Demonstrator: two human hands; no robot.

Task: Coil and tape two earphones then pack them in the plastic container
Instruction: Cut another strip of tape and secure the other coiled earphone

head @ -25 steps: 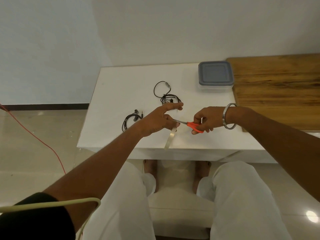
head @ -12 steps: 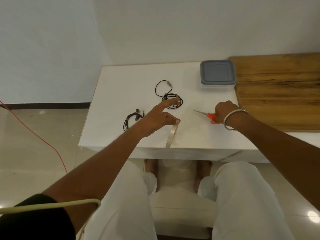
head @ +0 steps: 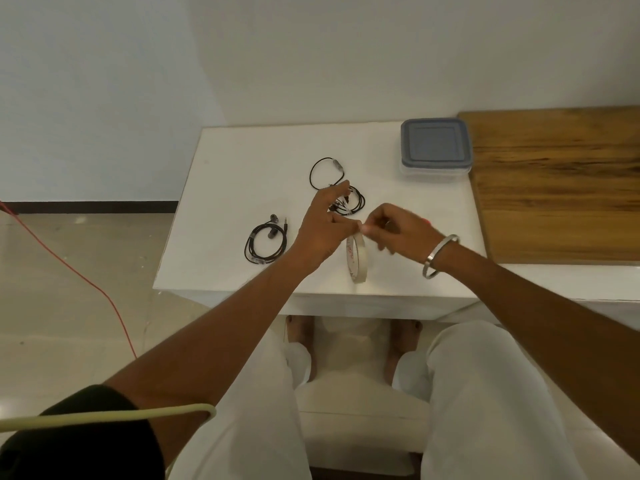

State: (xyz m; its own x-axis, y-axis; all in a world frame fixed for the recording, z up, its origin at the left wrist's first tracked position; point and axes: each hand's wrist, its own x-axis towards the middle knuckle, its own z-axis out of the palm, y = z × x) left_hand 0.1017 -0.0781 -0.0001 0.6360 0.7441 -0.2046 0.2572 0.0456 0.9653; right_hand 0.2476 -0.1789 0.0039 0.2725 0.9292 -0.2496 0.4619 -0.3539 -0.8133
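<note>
While the tape roll [head: 356,258] hung just below the fingertips, the left hand [head: 323,230] and right hand [head: 394,227] met, apparently pinching a cut tape strip between them, likely for the loosely coiled earphone [head: 348,202] just beyond the left fingers; the taped earphone [head: 265,242] lay left, the lidded plastic container [head: 434,148] far right.

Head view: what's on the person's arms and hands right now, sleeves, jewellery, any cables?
Both forearms are bare. The left hand wears nothing visible; a black short sleeve covers that upper arm, with a pale yellow-green cable looped across it. The right hand has a plain silver metal bangle round the wrist. No right sleeve shows.
</note>
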